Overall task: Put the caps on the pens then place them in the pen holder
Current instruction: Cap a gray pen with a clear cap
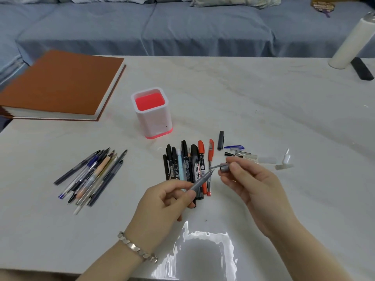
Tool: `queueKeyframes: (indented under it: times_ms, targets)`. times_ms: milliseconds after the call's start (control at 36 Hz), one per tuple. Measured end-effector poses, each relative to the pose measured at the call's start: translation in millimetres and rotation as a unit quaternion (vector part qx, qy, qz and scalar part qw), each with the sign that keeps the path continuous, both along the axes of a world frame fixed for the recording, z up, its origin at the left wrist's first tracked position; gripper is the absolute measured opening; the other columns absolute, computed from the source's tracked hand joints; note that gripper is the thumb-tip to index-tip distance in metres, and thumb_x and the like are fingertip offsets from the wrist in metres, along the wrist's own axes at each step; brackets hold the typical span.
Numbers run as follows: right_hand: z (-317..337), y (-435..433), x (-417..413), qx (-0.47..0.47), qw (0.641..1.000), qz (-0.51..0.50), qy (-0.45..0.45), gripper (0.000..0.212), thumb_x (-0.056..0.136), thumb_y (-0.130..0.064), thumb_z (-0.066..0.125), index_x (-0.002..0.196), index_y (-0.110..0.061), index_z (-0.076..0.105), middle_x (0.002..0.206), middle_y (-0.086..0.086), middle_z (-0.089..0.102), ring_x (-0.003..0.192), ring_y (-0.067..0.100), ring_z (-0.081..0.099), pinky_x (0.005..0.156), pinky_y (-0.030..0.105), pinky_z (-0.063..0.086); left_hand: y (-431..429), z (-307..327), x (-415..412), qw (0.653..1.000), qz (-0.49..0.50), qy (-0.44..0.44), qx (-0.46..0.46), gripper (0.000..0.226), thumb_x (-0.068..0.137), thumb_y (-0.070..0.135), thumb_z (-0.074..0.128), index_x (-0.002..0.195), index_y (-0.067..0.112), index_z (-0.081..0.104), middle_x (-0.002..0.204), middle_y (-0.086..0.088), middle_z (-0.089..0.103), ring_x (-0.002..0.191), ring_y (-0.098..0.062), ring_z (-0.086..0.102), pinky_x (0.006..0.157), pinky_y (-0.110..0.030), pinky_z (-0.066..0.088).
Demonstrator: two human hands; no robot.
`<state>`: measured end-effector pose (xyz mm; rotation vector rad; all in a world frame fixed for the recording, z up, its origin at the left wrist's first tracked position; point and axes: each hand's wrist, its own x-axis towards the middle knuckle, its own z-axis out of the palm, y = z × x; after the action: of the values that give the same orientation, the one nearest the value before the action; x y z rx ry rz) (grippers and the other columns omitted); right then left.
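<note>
Fingers [175, 188] round slim grey pen [199, 182] and matching cap [224, 168]

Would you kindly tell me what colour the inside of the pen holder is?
Bright red-pink inside the white pen holder, clearest in the head view.

Two bare forearms show at the lower edge, the left at about 7 o'clock and the right at about 5 o'clock, each bare down to the hand. The wrist below the left hand [168, 201] wears a silver-coloured metal bracelet [138, 248], at 7 o'clock from that hand, built of chunky, angular, faceted links that catch the light. The right hand [253, 185] has a short, plain thumbnail, and so has the left.
</note>
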<state>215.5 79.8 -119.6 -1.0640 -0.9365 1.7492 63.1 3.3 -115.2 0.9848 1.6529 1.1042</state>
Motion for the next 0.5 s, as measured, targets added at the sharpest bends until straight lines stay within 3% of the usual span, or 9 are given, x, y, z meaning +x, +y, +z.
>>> queueKeyframes:
  times_ms: [306,500]
  targets:
    - [1.5,-7.2,-1.3,0.030,0.997,0.048,-0.053,0.019,0.082,-0.002,0.055,0.085,-0.016,0.069,0.071,-0.001,0.074,0.065,0.007,0.067,0.066,0.014,0.055,-5.2,3.9,1.8,1.000,-0.020,0.022,-0.001,0.033,0.077,0.010,0.066,0.065,0.041,0.068,0.064,0.002,0.069,0.044,-0.003,0.050,0.048,-0.012,0.044]
    - [-0.2,-10.7,-5.7,0.057,0.990,0.086,-0.091,0.024,0.081,-0.002,0.058,0.080,-0.023,0.072,0.074,0.000,0.074,0.067,0.011,0.067,0.070,0.016,0.055,-6.6,5.8,-1.5,1.000,-0.001,0.023,0.006,0.023,0.072,0.010,0.070,0.067,0.032,0.070,0.063,0.005,0.072,0.041,-0.004,0.052,0.046,-0.012,0.044]
